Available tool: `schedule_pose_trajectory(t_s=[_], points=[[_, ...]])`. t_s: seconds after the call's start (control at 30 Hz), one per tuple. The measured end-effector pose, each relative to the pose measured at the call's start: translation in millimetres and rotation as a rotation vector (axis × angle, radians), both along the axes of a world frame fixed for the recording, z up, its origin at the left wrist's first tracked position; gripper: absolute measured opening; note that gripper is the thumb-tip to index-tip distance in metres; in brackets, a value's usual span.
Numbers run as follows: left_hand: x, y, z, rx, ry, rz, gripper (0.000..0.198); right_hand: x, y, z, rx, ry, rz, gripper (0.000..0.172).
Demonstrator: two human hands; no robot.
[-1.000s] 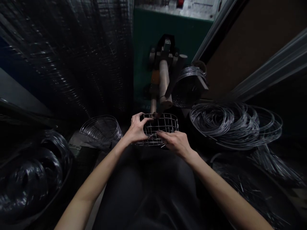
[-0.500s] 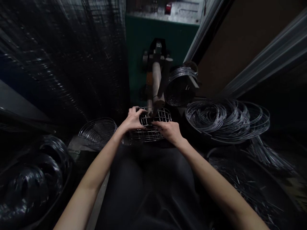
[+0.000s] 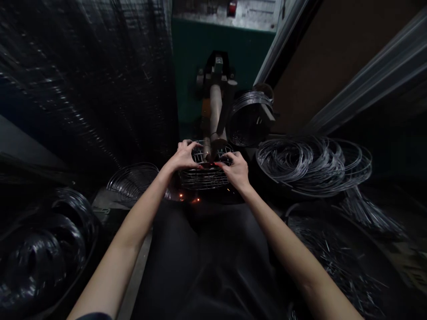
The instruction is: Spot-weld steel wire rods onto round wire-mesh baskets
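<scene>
A round wire basket (image 3: 204, 181) sits under the cylindrical arm of a spot welding machine (image 3: 215, 106), its mesh side facing me. My left hand (image 3: 185, 155) grips the basket's left part, thumb in front and fingers over the far edge. On the right, my right hand (image 3: 236, 169) holds the basket's rim, with thumb and fingers curled round the wires. The machine's tip meets the basket between both hands, where a small red glow shows. Orange sparks (image 3: 189, 198) fly below the basket, above my dark-clad lap.
Coiled wire rings (image 3: 300, 164) fill a round container on the right, with short cut wires (image 3: 333, 253) in a tub below. More shiny coils (image 3: 43, 253) lie at lower left. A round wire grid (image 3: 133, 180) rests left of the basket. Wire mesh sheets (image 3: 83, 80) stand at upper left.
Sparks and a red glow have appeared at the basket. My right hand has shifted from pointing fingers inward to gripping the rim, and the basket has tilted slightly upward.
</scene>
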State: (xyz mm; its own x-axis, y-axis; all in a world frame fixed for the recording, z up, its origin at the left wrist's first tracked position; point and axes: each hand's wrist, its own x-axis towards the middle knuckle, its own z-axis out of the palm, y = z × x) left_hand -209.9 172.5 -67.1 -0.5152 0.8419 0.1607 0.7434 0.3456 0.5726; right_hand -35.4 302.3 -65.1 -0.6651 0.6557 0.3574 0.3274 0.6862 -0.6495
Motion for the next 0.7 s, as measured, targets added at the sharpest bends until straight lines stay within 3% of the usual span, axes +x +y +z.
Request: schedule_pose_trajectory(t_s=[0.1,0.23,0.33,0.43,0.6,0.7], points=[[-1,-8,-7.9,0.068,-0.024,-0.021,0.097,19,2,4.1,-0.072,0.097,0.028,0.026],[-6,-37,-37.5,0.173,-0.124,-0.063,0.129,82,0,1.6,-0.332,0.111,0.083,0.045],[-15,-54,-66.4,0.268,-0.239,-0.07,0.134,135,-5,-13.6,-0.414,-0.062,0.074,0.05],[-21,-58,-86.6,0.378,-0.294,-0.114,0.138,176,-13,-41.6,-0.436,-0.265,0.066,0.051],[-19,-50,-93.7,0.486,-0.437,-0.062,0.146,213,-17,-93.8,-0.499,-0.43,0.198,0.041],[-12,-51,-90.6,0.558,-0.516,0.012,0.145,212,-14,-97.6,-0.525,-0.43,0.183,0.042]])
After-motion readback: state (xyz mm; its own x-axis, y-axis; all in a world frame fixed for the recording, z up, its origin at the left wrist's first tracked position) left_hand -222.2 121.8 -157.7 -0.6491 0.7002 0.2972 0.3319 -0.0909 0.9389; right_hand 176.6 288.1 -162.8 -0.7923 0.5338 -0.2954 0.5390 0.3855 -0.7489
